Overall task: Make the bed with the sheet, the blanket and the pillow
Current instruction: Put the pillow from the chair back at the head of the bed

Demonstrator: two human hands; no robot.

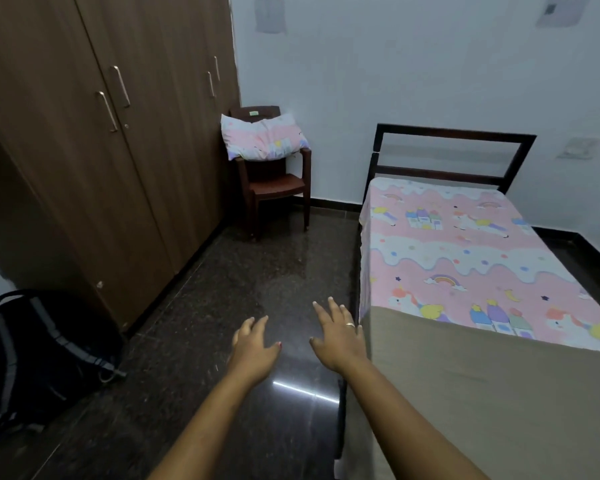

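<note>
Your pillow (264, 142) lies across the arms of the chair (278, 188) in the far corner, hiding most of its back. The blanket (482, 393) runs off frame, covering the near end of the unicorn sheet (465, 244). Left hand (253, 348) and right hand (340, 336) hover spread, empty, over floor (222, 289) between wardrobe (84, 168) and bed (454, 136).

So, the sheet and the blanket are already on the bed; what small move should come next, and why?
Probably walk to the chair and reach for the pillow on its armrests: the sheet is spread flat, the blanket lies over the foot end, and the left hand and right hand hold nothing.
</note>
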